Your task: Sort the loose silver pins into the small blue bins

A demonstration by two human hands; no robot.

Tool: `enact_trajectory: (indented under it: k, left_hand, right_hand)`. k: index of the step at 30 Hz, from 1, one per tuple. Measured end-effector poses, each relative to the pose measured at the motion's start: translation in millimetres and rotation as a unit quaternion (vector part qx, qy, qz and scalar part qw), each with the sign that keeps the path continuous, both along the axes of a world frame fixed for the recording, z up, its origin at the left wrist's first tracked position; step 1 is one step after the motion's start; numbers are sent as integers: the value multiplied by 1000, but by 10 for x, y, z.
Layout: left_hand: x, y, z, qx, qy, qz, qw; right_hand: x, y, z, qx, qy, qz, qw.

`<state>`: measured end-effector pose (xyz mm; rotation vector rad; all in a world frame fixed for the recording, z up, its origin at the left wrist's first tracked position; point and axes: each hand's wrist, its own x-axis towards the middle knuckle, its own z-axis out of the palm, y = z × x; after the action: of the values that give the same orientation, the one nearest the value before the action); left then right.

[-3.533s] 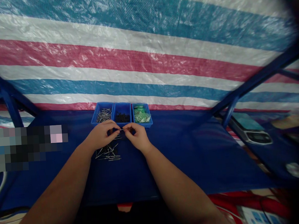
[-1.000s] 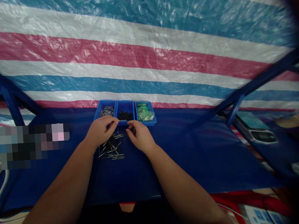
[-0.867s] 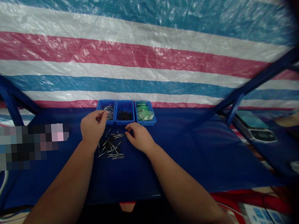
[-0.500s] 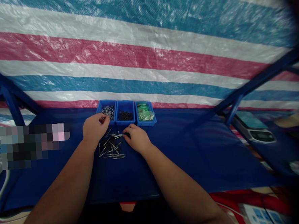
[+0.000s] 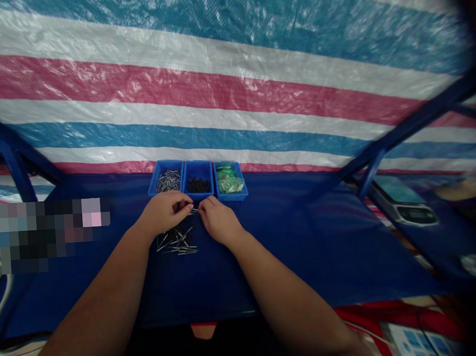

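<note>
The left hand [image 5: 165, 211] and right hand [image 5: 220, 219] pinch a pin [image 5: 195, 209] between them, at the left's 3 o'clock and the right's 10 o'clock. Loose pins [image 5: 178, 238] lie on the desk [image 5: 307, 249] at the left hand's 5 o'clock; bins [image 5: 199, 195] stand just beyond both hands, at 12 o'clock.

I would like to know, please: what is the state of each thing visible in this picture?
Left hand: curled, hold unclear
Right hand: curled, hold unclear
Loose metal pins: scattered, overlapping on the table
Left bin: open-topped, holding silvery pins
Middle bin: open-topped, holding black parts
Right bin: open-topped, holding green and clear items
Scale: display unreadable
Striped sheet: hanging, creased
</note>
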<state>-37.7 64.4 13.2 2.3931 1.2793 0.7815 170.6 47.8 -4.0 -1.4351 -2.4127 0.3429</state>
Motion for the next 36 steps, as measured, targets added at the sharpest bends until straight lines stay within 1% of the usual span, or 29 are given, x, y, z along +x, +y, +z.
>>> enact_trajectory:
  k: [4, 7, 10, 11, 12, 13, 15, 16, 17, 18, 19, 22, 24, 26, 28, 30, 31, 33, 36]
  left_hand:
    - [9, 7, -16, -3, 20, -16, 1000]
    - [19, 5, -7, -5, 28, -19, 999]
    - [17, -5, 17, 8, 9, -3, 1000]
    - [8, -8, 24, 22, -4, 17, 1000]
    - [-6, -8, 29, 41, -22, 51, 998]
    - [-24, -6, 31, 61, -42, 103, 992]
    - [-74, 6, 25, 83, -67, 235, 966]
    - [-100, 14, 18, 80, -67, 294, 950]
    - [-124, 22, 11, 70, -60, 339, 936]
    - [-143, 29, 6, 59, -49, 362, 929]
    - [-155, 33, 4, 50, -38, 369, 927]
    - [-146, 29, 19, 47, -29, 351, 935]
    - [-116, 18, 40, 48, -31, 313, 948]
    - [-82, 6, 54, 45, -29, 231, 971]
    - [-50, -3, 54, 36, -23, 126, 991]
    - [-23, -11, 42, 23, -13, 38, 999]
    - [-11, -14, 34, 17, -8, 10, 1000]
    - [7, -18, 19, 12, -2, -17, 1000]
    - [16, -26, 18, 12, -5, -28, 1000]
  right_hand:
    - [78, 20, 39, -1, 60, -27, 998]
    - [105, 41, 29, 7, 109, -30, 994]
    - [122, 56, 11, 21, 167, -25, 985]
    - [128, 60, 9, 25, 183, -24, 982]
    - [134, 63, 8, 27, 197, -24, 980]
    - [140, 66, 9, 28, 208, -24, 977]
    - [149, 69, 10, 21, 221, -27, 975]
    - [151, 70, 9, 13, 224, -29, 974]
    - [151, 71, 7, 5, 225, -31, 974]
    - [150, 72, 4, -3, 223, -30, 974]
    - [147, 72, 2, -9, 220, -26, 975]
    - [133, 74, -1, -12, 211, -11, 977]
    - [124, 73, 3, -9, 221, -3, 975]
    - [117, 69, 8, -5, 244, 5, 970]
    - [111, 61, 12, -3, 269, 17, 963]
    - [106, 51, 13, -4, 290, 32, 957]
    - [103, 46, 13, -7, 296, 39, 954]
    - [96, 36, 12, -14, 303, 46, 952]
    - [83, 26, 7, -23, 307, 41, 950]
